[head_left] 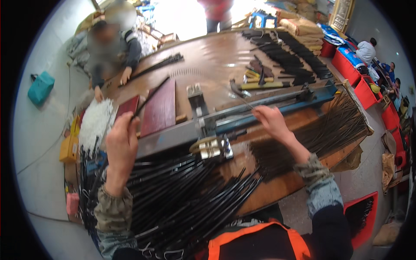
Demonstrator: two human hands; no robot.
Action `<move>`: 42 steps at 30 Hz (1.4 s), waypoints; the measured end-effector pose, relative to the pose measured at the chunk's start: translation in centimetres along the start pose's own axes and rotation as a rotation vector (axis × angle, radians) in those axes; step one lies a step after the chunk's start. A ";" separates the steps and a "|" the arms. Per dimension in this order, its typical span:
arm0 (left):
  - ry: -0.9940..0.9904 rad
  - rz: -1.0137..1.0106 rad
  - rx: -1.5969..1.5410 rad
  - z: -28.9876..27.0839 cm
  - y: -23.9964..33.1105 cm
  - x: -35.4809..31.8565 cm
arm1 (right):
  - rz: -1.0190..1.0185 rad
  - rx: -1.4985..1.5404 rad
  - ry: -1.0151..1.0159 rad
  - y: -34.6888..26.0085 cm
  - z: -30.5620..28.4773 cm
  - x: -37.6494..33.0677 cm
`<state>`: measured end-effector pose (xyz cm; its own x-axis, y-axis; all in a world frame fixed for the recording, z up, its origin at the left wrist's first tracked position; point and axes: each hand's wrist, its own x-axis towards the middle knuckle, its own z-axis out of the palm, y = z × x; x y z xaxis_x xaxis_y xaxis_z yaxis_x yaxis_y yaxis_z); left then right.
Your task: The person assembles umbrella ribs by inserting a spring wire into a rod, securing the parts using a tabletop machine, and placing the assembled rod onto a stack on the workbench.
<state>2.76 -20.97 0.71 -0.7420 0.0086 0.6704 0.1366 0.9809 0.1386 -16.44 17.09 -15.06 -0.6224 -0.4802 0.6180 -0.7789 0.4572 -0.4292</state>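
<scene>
My left hand (120, 141) is closed around a slim black rod (152, 96), which slants up and away over a dark red board (159, 108). My right hand (273, 122) pinches the end of a thin rod or wire (248, 103) above a long metal rail fixture (260, 116) with a blue side. Between my hands, a clamp-like metal block (211, 148) sits on the near side of the fixture. Many loose black rods (186, 195) lie in front of me, below both hands. Thinner brown rods (320, 134) spread beneath my right forearm.
A hammer (260, 86) lies beyond the rail, near bundled black strips (284, 54). Across the table at left, another person's hand (125, 76) rests beside black rods (160, 65), near a heap of white pieces (94, 123). Red bins (362, 212) stand at right.
</scene>
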 end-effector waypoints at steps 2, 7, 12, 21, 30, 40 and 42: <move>0.018 -0.005 0.029 -1.9 -0.4 -0.6 | 0.086 0.280 -0.121 -4.5 2.6 4.2; -0.017 -0.185 0.035 -3.1 -1.6 -3.0 | -0.088 0.469 -0.206 -9.6 8.3 10.5; -0.025 -0.264 0.083 -5.7 -4.7 -8.2 | -0.266 0.233 -0.212 -9.4 11.2 10.7; -0.037 -0.225 0.046 -3.0 -5.9 -8.8 | -0.424 -0.150 -0.486 -12.3 12.8 11.5; -0.203 -0.019 0.074 3.6 -6.7 -7.2 | -0.175 -0.582 -0.124 6.3 -1.5 3.5; -0.375 -0.033 -0.166 14.5 -1.2 -3.3 | -0.123 -0.575 -0.090 14.3 -5.5 -0.8; -0.395 -0.029 -0.151 14.5 -1.7 -3.6 | -0.169 -0.510 -0.025 14.5 -4.7 -0.9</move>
<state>-4.25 -19.82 -12.50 -0.9373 0.0846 0.3380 0.1854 0.9424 0.2784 -26.83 27.64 -18.74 -0.4983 -0.5930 0.6326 -0.7358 0.6751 0.0532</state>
